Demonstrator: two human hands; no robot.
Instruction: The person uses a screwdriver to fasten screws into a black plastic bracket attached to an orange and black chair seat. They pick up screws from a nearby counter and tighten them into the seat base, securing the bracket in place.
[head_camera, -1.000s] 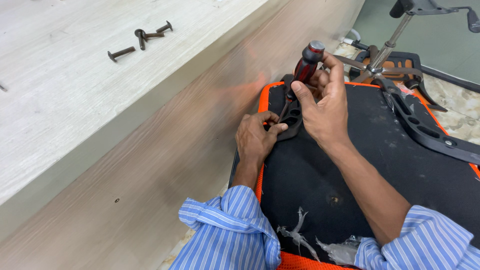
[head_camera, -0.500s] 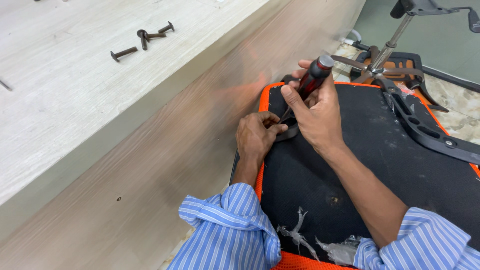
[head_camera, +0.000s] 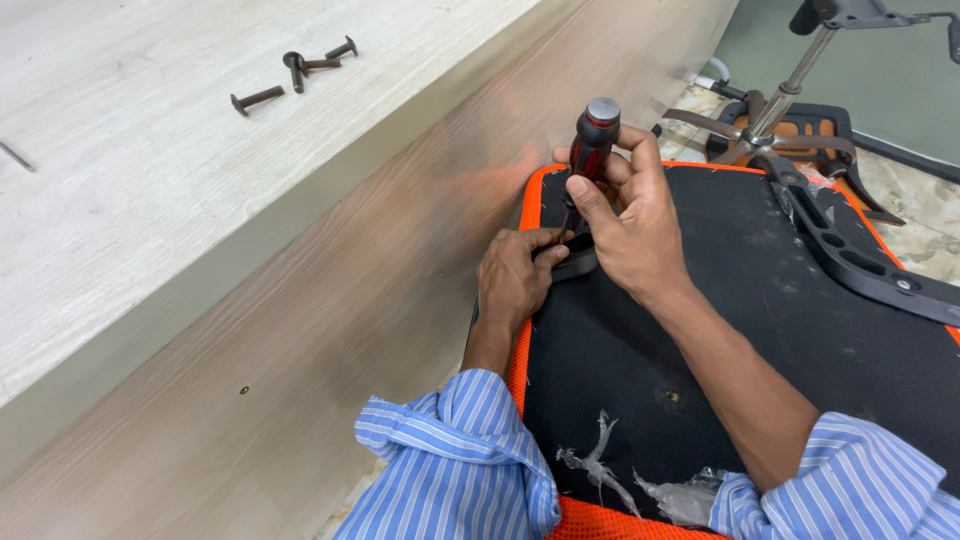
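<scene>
Two hands work a screwdriver at the edge of an upturned chair seat beside a pale wooden tabletop.

Far left, dark bolts (head_camera: 296, 68) lie loose on the tabletop (head_camera: 120, 190). Next, the left hand (head_camera: 512, 280) pinches a small black bracket (head_camera: 574, 262) against the black, orange-rimmed seat underside (head_camera: 700, 380). Just right, the right hand (head_camera: 628, 222) is closed around a red-and-black screwdriver (head_camera: 592, 140), held upright over the bracket. Farther right, a black armrest bracket (head_camera: 850, 262) lies across the seat.
</scene>
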